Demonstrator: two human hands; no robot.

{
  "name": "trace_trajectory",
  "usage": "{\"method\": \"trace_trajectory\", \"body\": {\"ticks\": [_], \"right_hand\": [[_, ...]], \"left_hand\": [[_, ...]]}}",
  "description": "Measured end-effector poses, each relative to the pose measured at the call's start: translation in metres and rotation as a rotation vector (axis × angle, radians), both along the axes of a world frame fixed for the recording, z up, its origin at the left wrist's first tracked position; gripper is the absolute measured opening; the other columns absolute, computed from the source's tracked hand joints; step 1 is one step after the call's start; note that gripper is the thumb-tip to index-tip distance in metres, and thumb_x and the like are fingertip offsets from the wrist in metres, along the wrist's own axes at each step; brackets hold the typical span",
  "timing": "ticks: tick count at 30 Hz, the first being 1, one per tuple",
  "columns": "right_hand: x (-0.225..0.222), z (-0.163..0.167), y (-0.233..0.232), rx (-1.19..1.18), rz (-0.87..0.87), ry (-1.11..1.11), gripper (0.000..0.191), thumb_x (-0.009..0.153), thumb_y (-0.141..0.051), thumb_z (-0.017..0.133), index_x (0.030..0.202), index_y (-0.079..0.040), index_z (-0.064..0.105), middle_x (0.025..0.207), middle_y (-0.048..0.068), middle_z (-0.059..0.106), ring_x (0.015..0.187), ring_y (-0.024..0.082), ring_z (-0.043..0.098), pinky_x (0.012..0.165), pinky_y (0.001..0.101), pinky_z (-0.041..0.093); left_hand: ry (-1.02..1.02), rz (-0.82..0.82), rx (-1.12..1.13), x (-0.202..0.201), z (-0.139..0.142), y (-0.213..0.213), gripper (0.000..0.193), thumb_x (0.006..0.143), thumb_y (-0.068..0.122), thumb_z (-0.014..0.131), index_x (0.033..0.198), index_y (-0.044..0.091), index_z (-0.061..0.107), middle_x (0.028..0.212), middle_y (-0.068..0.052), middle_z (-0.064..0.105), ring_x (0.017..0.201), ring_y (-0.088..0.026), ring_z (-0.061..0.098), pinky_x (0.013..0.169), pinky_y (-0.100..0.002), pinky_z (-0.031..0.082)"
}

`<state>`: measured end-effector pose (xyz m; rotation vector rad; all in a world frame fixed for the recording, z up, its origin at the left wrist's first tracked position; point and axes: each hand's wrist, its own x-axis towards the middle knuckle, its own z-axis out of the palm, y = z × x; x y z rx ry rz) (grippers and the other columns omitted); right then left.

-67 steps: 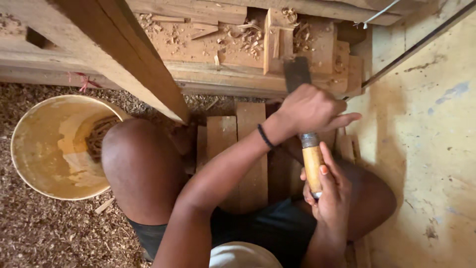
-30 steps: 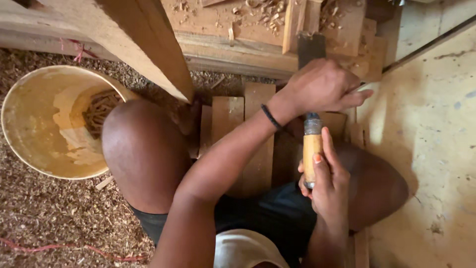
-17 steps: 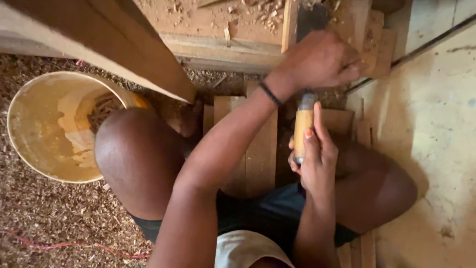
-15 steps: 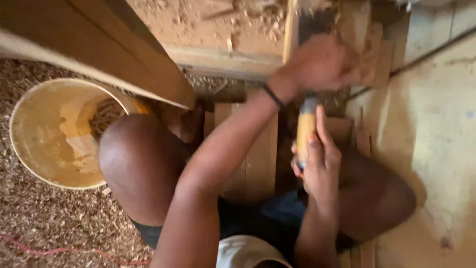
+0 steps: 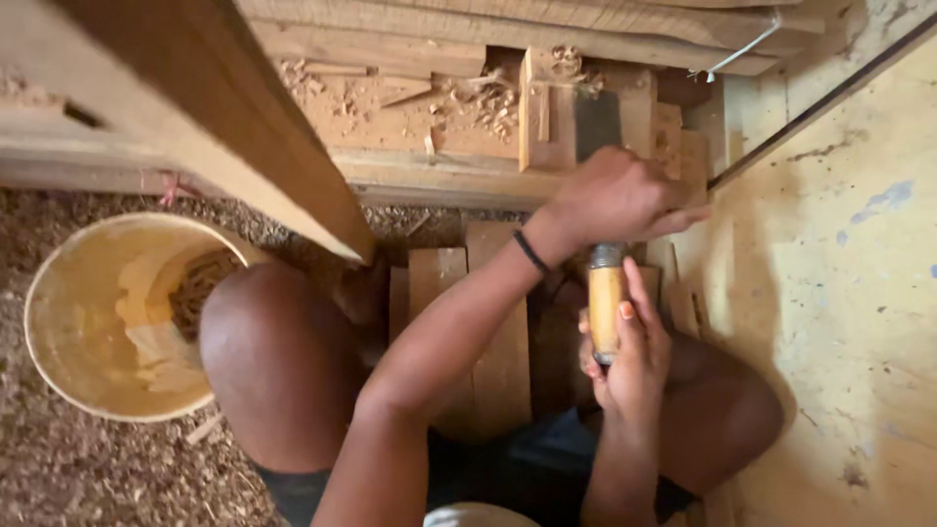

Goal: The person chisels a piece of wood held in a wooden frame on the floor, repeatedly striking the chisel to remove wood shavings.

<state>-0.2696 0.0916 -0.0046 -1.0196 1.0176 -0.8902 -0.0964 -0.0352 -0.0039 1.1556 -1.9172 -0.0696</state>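
I see my left hand [image 5: 615, 195] clenched low on the chisel [image 5: 603, 283] shaft to steer the blade into the wooden frame [image 5: 547, 117] near its right edge, w/ right hand [image 5: 630, 361] cupping the yellow handle's butt to push.

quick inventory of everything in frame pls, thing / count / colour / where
chisel: 1, yellow wooden handle with dark flat blade, upper centre-right, blade on the timber
wooden frame piece: 1, brown, across the top, a cut recess in it
wood shavings: many, pale brown, in the recess
slanted beam: 1, brown, upper left
bucket: 1, yellow, left, on the ground
sawdust: layer, brown, ground at left
short planks: several, brown, under the person
wall: 1, cream, right
wristband: 1, black, left wrist
left hand: 1, grip over the blade's shank
right hand: 1, grip on the handle
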Motion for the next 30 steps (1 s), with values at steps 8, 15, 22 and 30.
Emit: {"method": "trace_trajectory", "body": {"ticks": [8,15,22,30], "right_hand": [[-0.027,0.002,0.021,-0.043,0.159,0.137,0.058,0.103,-0.028,0.053,0.156,-0.007,0.045,0.079,0.015,0.063,0.040,0.010,0.044,0.034,0.0229,0.035],[-0.015,-0.002,0.019,0.003,0.183,0.204,0.056,0.104,-0.026,0.049,0.157,-0.010,0.044,0.079,0.012,0.062,0.040,0.009,0.044,0.034,0.0222,0.035],[0.006,-0.003,0.004,0.048,0.180,0.173,0.059,0.104,-0.027,0.049,0.161,-0.015,0.038,0.077,0.011,0.060,0.039,0.009,0.043,0.033,0.0223,0.036],[0.029,-0.011,-0.010,-0.005,0.181,0.132,0.062,0.105,-0.025,0.049,0.164,-0.015,0.032,0.080,0.011,0.059,0.041,0.009,0.044,0.035,0.0230,0.037]], "left_hand": [[0.105,0.128,0.026,-0.006,0.001,0.051,0.043,0.095,0.047,0.062,0.069,0.014,0.069,0.064,-0.008,0.068,0.054,-0.031,0.067,0.049,-0.045,0.051],[0.146,0.076,0.143,0.007,-0.010,0.046,0.045,0.093,0.048,0.064,0.064,0.013,0.069,0.058,-0.012,0.065,0.053,-0.035,0.066,0.052,-0.048,0.053],[0.149,0.013,0.140,0.024,-0.020,0.012,0.035,0.089,0.034,0.065,0.064,0.010,0.066,0.059,-0.013,0.065,0.053,-0.036,0.065,0.055,-0.050,0.053],[0.205,0.022,0.064,0.040,-0.034,-0.013,0.029,0.087,0.030,0.067,0.066,0.009,0.064,0.063,-0.014,0.065,0.059,-0.036,0.066,0.058,-0.048,0.054]]}}
